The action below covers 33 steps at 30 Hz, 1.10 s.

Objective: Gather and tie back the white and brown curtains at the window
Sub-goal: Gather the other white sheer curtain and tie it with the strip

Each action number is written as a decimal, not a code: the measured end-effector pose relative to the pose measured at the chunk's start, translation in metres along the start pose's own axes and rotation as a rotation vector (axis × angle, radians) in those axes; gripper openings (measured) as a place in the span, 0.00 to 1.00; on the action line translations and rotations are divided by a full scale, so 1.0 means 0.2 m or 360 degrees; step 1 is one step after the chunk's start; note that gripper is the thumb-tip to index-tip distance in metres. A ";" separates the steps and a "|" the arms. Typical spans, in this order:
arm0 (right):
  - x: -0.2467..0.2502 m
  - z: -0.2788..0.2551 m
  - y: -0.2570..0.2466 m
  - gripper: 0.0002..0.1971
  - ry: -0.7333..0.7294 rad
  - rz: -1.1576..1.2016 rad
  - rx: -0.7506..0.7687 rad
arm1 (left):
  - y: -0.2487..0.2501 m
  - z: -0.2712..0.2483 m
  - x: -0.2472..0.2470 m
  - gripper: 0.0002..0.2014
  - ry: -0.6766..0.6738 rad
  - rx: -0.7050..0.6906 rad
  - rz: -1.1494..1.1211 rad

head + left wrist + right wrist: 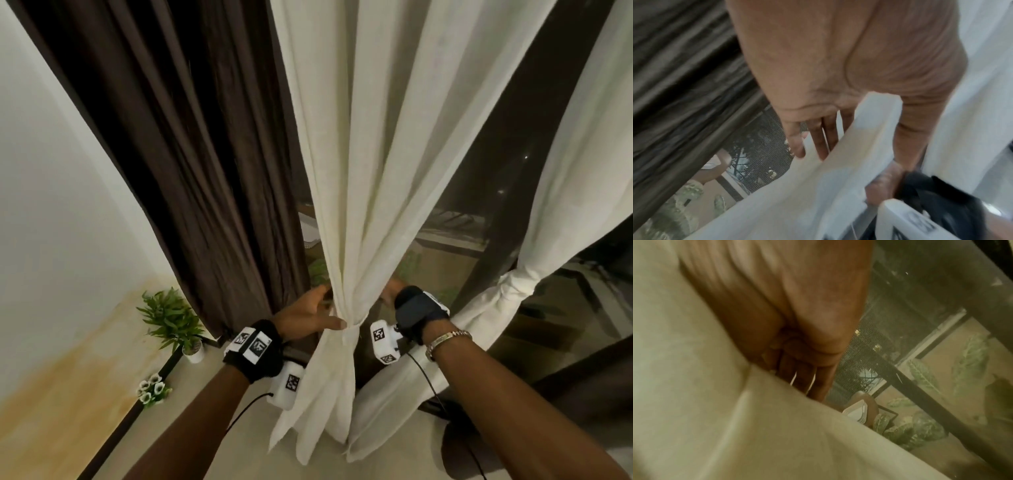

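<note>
Centre frame: left hand [310,317] & right hand [394,294] cupping white curtain [346,308] — bunching it for tie [354,324]; grip extent unclear.

white curtain [373,171]: plain creamy white
brown curtain [178,137]: dark brown, left of white curtain
potted plant [173,320]: green leaves, white pot

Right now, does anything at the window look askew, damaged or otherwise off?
Nothing damaged. The brown curtain hangs loose, not yet tied, while both hands, left hand and right hand, work at the white curtain and its tie band.
</note>
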State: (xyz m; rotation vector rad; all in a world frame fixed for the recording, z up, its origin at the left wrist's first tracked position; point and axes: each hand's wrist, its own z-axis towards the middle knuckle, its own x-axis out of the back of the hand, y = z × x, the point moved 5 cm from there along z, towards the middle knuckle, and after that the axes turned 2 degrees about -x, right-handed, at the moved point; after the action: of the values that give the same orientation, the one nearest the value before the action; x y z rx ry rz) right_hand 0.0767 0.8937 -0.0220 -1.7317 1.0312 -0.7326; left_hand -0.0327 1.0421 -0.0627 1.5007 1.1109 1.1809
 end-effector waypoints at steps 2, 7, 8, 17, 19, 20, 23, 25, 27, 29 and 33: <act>-0.06 -0.03 0.04 0.14 -0.0151 -0.0066 -0.0063 | 0.01 -0.01 0.07 0.41 0.0042 -0.0068 -0.0031; -0.16 -0.12 -0.01 0.18 -0.0383 -0.0397 0.0093 | 0.02 -0.05 0.14 0.36 0.0736 -0.0215 0.0194; -0.17 -0.14 -0.02 0.19 -0.0359 -0.0431 0.0101 | -0.02 -0.04 0.16 0.37 0.0855 -0.0176 0.0232; -0.15 -0.17 -0.07 0.21 -0.0391 -0.0607 0.0283 | -0.09 0.08 0.13 0.23 0.0729 0.0254 0.0187; -0.14 -0.17 -0.07 0.16 -0.0372 -0.0538 0.0346 | -0.19 0.16 0.19 0.32 0.0772 0.0319 0.0438; -0.13 -0.17 -0.06 0.13 -0.0342 -0.0482 0.0351 | -0.27 0.22 0.22 0.30 0.0731 0.0339 0.0593; -0.07 -0.13 0.01 0.15 -0.0217 -0.0327 0.0255 | -0.09 0.16 0.18 0.25 0.0788 0.0224 0.0956; -0.03 -0.13 0.07 0.28 -0.0262 -0.0214 0.0183 | -0.01 0.10 0.17 0.26 0.0877 0.0217 0.1007; -0.04 -0.15 0.11 0.40 -0.0470 -0.0273 0.0138 | -0.01 0.10 0.19 0.21 0.0957 0.0272 0.1060; -0.08 -0.19 0.14 0.51 -0.0719 -0.0593 0.0158 | 0.00 0.09 0.17 0.18 0.0968 0.0302 0.1070; -0.21 -0.21 0.08 0.52 -0.0558 -0.0891 0.0327 | 0.00 0.07 0.14 0.23 0.0886 0.0179 0.1251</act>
State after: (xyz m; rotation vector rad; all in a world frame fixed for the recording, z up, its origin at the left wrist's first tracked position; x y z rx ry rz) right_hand 0.0177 0.9106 -0.0232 -1.8925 0.2174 -0.8045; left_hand -0.0140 1.0673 -0.0590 1.8209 0.9490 2.2048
